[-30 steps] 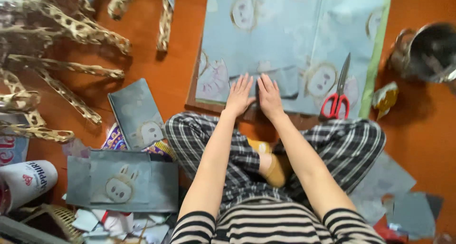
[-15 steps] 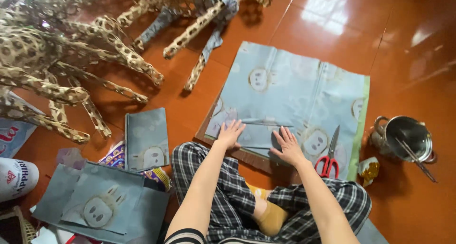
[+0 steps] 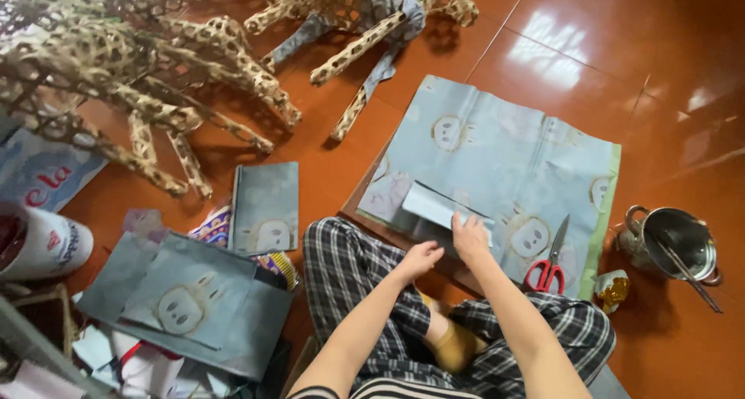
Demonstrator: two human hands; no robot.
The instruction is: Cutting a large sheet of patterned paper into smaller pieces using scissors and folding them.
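Note:
A large blue-grey paper sheet (image 3: pixel 504 147) printed with round faces lies on a brown board (image 3: pixel 358 211) on the floor in front of my crossed legs. A pale folded paper strip (image 3: pixel 431 205) stands up from the sheet's near edge. My right hand (image 3: pixel 470 234) pinches the strip's right end. My left hand (image 3: pixel 419 259) rests just left of it at the sheet's near edge, fingers curled, with nothing visible in it. Red-handled scissors (image 3: pixel 548 268) lie shut on the sheet, right of my right hand.
Woven bamboo animal frames (image 3: pixel 140 81) fill the top left; one (image 3: pixel 372 26) is partly covered in paper. Cut paper pieces (image 3: pixel 266 206) and a bigger pile (image 3: pixel 186 302) lie at left, beside a white can (image 3: pixel 43 244). A metal pot (image 3: pixel 673 244) and a small jar (image 3: pixel 613 290) stand at right.
Both hands lay flat on the sheet, close together. Now the right hand has raised a strip from the near edge and the left hand has curled. The camera has tilted up and left.

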